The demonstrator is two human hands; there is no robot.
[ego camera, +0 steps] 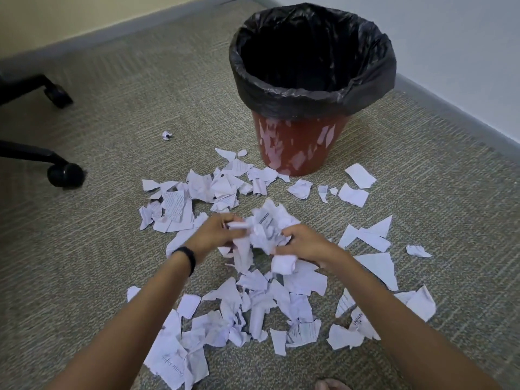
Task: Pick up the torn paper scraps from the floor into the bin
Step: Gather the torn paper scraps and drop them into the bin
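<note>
On scraps: handwriting, unreadable.

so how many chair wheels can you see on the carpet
2. One chair wheel is at the upper left near the wall; the other chair wheel is lower on the left edge, nearer the paper scraps. More may be hidden out of frame.

White scraps, red bin, grey-green carpet
The paper scraps are white with dark handwriting and print; the bin is glossy red-brown, lined with a black bag; the carpet is grey-green with fine ribbed stripes; chair legs and wristband are black
</note>
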